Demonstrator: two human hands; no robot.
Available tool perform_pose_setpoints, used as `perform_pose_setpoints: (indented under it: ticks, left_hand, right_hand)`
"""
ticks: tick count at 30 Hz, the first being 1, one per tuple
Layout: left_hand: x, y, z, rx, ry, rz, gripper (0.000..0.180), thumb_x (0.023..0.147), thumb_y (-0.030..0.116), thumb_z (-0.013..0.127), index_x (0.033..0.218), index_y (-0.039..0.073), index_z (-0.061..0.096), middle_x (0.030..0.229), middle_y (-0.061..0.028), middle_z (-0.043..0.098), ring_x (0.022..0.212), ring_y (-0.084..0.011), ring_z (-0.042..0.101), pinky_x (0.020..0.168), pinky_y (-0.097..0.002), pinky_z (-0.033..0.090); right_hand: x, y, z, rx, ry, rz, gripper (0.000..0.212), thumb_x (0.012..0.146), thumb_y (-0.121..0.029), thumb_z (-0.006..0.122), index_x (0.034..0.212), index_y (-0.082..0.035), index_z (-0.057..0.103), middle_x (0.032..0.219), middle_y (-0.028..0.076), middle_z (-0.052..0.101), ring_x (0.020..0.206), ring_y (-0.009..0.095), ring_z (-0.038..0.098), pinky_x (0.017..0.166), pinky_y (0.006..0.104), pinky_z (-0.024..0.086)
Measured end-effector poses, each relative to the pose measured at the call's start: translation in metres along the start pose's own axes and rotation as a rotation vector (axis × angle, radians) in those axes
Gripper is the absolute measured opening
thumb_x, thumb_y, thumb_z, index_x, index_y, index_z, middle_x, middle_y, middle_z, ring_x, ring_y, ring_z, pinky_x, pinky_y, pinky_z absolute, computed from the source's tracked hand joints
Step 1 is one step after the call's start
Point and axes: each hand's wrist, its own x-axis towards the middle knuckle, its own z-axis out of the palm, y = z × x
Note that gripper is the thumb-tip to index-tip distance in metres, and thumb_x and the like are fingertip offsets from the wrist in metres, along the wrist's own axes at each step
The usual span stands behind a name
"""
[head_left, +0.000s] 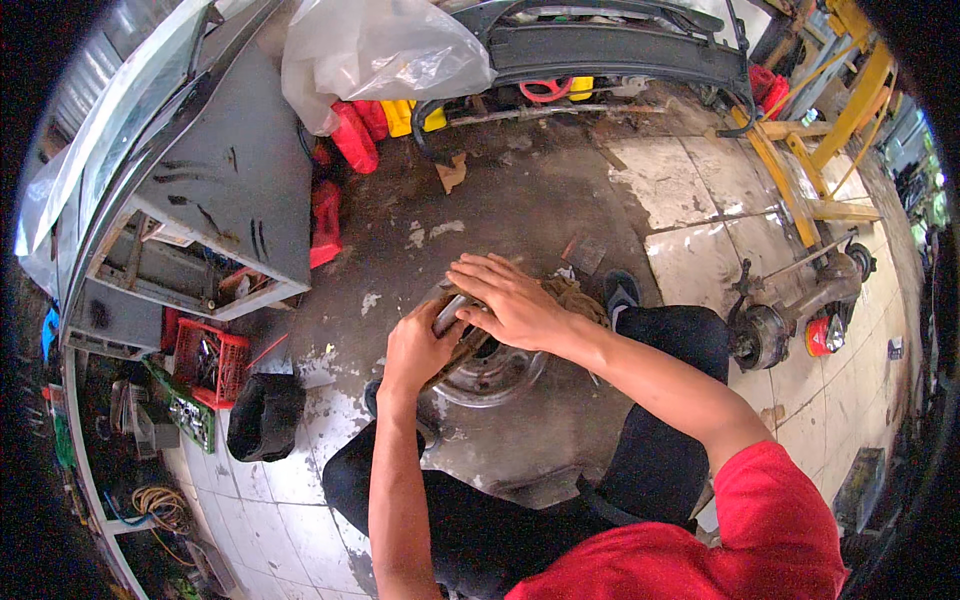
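Observation:
My left hand (420, 345) is closed round a worn, curved metal part (452, 314) with a greyish face. Over the same part lies my right hand (515, 305), its fingers stretched across the far side and its thumb on the near side. Much of the part is hidden by the hands, so its exact kind cannot be told. Right below them a round, dull silver metal drum or wheel (490, 383) rests on the floor between my legs. A brown rag (575, 300) lies beside it, close to my shoe (621, 290).
An axle assembly (790, 310) with a red can (822, 337) stands on the tiles at right, below a yellow frame (800, 190). To the left are a grey metal cabinet (230, 180), a red crate (212, 362) and a black bin (266, 415). A dark bumper (610, 50) spans the back.

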Motion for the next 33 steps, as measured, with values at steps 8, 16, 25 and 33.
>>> perform_pose_setpoints:
  ticks: [8, 16, 25, 33]
  left_hand:
    - [0.009, 0.012, 0.006, -0.036, -0.030, -0.050, 0.045, 0.087, 0.022, 0.074, 0.129, 0.012, 0.065, 0.114, -0.0219, 0.070, 0.106, -0.0406, 0.067, 0.087, -0.0471, 0.055]
    - [-0.001, -0.003, 0.017, -0.104, -0.012, 0.079, 0.040, 0.086, 0.017, 0.075, 0.122, 0.003, 0.068, 0.095, -0.0302, 0.068, 0.095, -0.0432, 0.069, 0.078, -0.0449, 0.056]
    - [-0.021, -0.039, 0.015, -0.323, 0.026, 0.021, 0.037, 0.089, 0.020, 0.076, 0.120, 0.001, 0.069, 0.106, -0.0240, 0.072, 0.101, -0.0338, 0.072, 0.086, -0.0400, 0.054]
    - [-0.017, -0.036, 0.014, -0.232, 0.037, 0.085, 0.046, 0.088, 0.024, 0.074, 0.128, 0.003, 0.063, 0.107, -0.0280, 0.069, 0.104, -0.0451, 0.066, 0.087, -0.0448, 0.055]
  right_hand:
    - [-0.006, 0.016, -0.006, 0.017, 0.045, 0.121, 0.053, 0.101, -0.034, 0.057, 0.140, 0.001, 0.053, 0.143, 0.021, 0.054, 0.137, 0.036, 0.046, 0.116, 0.0465, 0.035]
    - [-0.006, 0.020, -0.017, 0.186, -0.008, 0.365, 0.048, 0.104, -0.042, 0.049, 0.126, -0.002, 0.064, 0.135, 0.018, 0.061, 0.131, 0.036, 0.052, 0.112, 0.0442, 0.040]
    - [0.000, 0.021, -0.008, 0.288, 0.011, 0.048, 0.035, 0.107, -0.026, 0.043, 0.123, -0.005, 0.066, 0.132, 0.015, 0.064, 0.127, 0.033, 0.057, 0.111, 0.0432, 0.042]
    - [0.007, 0.015, -0.018, 0.196, 0.043, 0.144, 0.024, 0.093, -0.015, 0.070, 0.114, -0.003, 0.071, 0.119, 0.015, 0.070, 0.115, 0.031, 0.065, 0.099, 0.0403, 0.051]
